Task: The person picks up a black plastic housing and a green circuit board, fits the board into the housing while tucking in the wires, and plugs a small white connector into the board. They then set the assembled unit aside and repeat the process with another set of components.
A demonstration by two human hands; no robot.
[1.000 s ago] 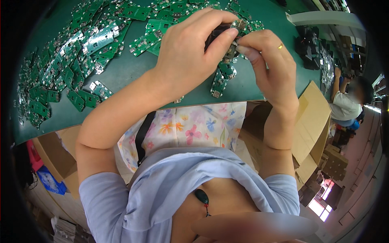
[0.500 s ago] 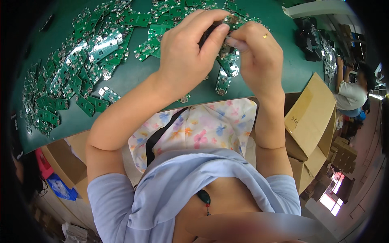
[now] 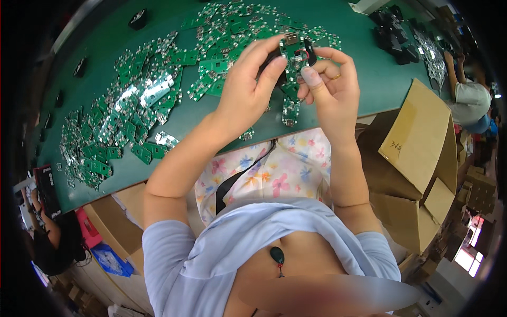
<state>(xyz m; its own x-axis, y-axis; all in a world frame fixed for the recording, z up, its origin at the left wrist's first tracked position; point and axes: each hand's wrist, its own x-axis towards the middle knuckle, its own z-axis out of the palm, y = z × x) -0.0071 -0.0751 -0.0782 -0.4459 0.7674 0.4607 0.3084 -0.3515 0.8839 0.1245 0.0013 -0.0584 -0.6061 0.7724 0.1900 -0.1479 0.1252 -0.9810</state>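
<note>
My left hand [image 3: 248, 82] is closed around a black plastic housing [image 3: 270, 62], mostly hidden by the fingers. A green circuit board [image 3: 292, 57] with a metal connector at its top shows upright between my hands. Thumb and curled fingers of my right hand [image 3: 334, 87] grip the board's right side. Beside those fingers is a small black part [image 3: 310, 53] with a bit of red wire; how it is joined to the board is unclear. Loose circuit boards [image 3: 290, 112] lie on the table below my hands.
Piles of green circuit boards [image 3: 129, 127] cover the green table [image 3: 174, 24]. Black housings [image 3: 393, 34] are heaped at the far right; another black piece [image 3: 138, 19] lies far left. Open cardboard boxes [image 3: 417, 137] stand at the table's near edge. A co-worker [image 3: 472, 100] sits at right.
My right hand has turned and its fingers have loosened, uncovering the circuit board and the small black part. The view has shifted, so the table appears further right and lower.
</note>
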